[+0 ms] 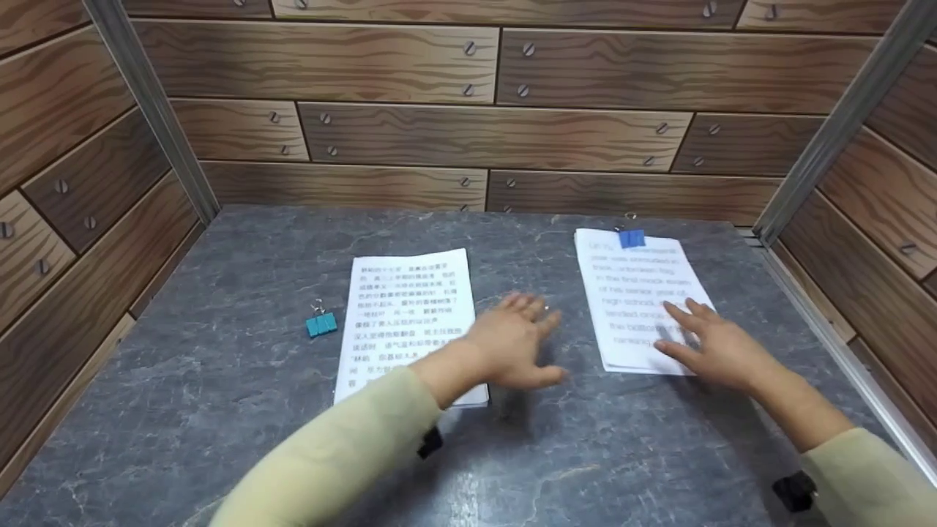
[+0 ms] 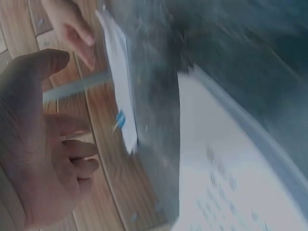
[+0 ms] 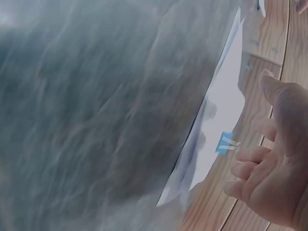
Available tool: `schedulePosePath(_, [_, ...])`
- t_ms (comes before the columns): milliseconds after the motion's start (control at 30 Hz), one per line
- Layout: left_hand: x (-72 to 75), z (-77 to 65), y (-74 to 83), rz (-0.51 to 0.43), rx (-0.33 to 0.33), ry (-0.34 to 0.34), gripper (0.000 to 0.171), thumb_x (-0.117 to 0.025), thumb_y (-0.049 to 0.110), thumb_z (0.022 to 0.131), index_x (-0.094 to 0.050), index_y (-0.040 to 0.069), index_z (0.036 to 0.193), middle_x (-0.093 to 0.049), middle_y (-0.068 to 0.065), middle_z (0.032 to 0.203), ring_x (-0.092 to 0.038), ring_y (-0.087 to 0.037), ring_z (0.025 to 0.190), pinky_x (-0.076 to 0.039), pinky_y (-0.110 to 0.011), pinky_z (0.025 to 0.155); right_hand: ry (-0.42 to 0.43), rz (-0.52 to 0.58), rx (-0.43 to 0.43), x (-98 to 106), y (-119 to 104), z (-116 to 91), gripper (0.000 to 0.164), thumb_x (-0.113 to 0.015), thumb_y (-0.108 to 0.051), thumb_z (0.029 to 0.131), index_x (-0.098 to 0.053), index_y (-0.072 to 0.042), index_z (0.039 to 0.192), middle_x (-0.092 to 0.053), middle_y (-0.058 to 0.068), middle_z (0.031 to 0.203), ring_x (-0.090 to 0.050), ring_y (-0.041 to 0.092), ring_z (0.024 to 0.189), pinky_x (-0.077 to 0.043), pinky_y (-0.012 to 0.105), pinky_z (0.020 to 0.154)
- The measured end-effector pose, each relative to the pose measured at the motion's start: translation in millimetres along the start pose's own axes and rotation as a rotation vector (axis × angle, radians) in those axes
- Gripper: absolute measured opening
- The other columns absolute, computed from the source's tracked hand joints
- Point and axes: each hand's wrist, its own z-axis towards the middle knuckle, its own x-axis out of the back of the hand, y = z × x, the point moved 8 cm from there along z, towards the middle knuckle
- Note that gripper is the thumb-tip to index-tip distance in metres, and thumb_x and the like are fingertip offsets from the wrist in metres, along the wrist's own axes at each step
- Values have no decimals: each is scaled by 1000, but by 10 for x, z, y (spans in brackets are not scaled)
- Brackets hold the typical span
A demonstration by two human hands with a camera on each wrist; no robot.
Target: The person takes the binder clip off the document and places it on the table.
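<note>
On the right of the table lies a stack of printed paper (image 1: 622,293) with a blue binder clip (image 1: 632,238) on its top edge. My right hand (image 1: 721,348) is over that stack's lower right part, fingers spread, holding nothing. A second stack of paper (image 1: 406,315), printed with Chinese characters, lies left of centre. My left hand (image 1: 512,342) hovers at its right side with fingers spread and nothing in the grasp; the forearm hides the stack's lower part. A teal binder clip (image 1: 320,323) rests on the table to the left of this stack, apart from it.
The grey marbled table (image 1: 219,410) is enclosed by wood-patterned panels (image 1: 410,135) at the back and sides. Metal posts (image 1: 827,124) stand at the back corners, and a metal rail runs along the right edge.
</note>
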Motion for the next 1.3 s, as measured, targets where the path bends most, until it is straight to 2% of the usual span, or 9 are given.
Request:
schedulePosePath(167, [-176, 262, 346, 11, -48, -30, 93, -42, 76, 101, -28, 16, 170, -23, -11, 174, -19, -28, 161, -10, -38, 131, -17, -10, -28, -36, 295, -74, 80, -65, -50, 104, -43, 6, 157, -31, 50, 154, -39, 71, 134, -39, 79, 103])
schedulePosePath(333, [-326, 452, 583, 46, -77, -53, 97, -38, 83, 98, -25, 20, 171, -22, -7, 175, -18, -24, 162, -10, -33, 130, -36, -9, -62, -90, 525, -148, 80, -66, -49, 103, -44, 6, 156, -29, 53, 151, -39, 74, 131, -39, 79, 102])
schedulePosePath(467, [-406, 564, 712, 40, -96, -74, 98, -36, 84, 97, -22, 22, 172, -18, -2, 176, -15, -23, 162, -8, -31, 130, -75, -19, -92, -141, 642, -203, 80, -66, -51, 102, -45, 6, 155, -28, 54, 151, -38, 74, 131, -39, 80, 102])
schedulePosePath(600, [-514, 621, 747, 41, -82, -129, 96, -34, 85, 97, -19, 27, 172, -16, 7, 176, -11, -18, 163, -7, -28, 129, -104, -15, -93, -180, 657, -216, 79, -64, -53, 103, -47, 5, 155, -28, 54, 151, -39, 74, 132, -40, 79, 102])
schedulePosePath(767, [-606, 632, 743, 59, -67, -182, 94, -32, 86, 97, -20, 31, 171, -16, 14, 175, -10, -13, 162, -7, -26, 129, -106, -26, -88, -177, 640, -220, 78, -63, -52, 104, -47, 5, 155, -28, 54, 151, -39, 74, 131, -40, 79, 101])
schedulePosePath(967, [-570, 596, 720, 101, -83, -179, 91, -33, 83, 98, -28, 28, 170, -23, 11, 174, -16, -15, 162, -10, -26, 129, -92, -39, -76, -189, 560, -215, 76, -63, -51, 104, -49, 5, 154, -31, 53, 150, -41, 74, 129, -42, 78, 100])
schedulePosePath(1100, [-557, 497, 699, 126, -104, -184, 91, -33, 82, 98, -31, 25, 169, -27, 7, 173, -19, -17, 161, -11, -29, 129, -84, -27, -69, -232, 439, -223, 75, -63, -51, 104, -50, 4, 154, -32, 53, 150, -41, 73, 130, -42, 77, 101])
schedulePosePath(1300, [-555, 276, 649, 145, -133, -171, 91, -34, 81, 99, -36, 21, 167, -33, 3, 172, -24, -19, 160, -12, -29, 129, -75, -30, -49, -291, 194, -256, 73, -65, -49, 104, -52, 3, 153, -33, 53, 150, -41, 72, 132, -43, 76, 101])
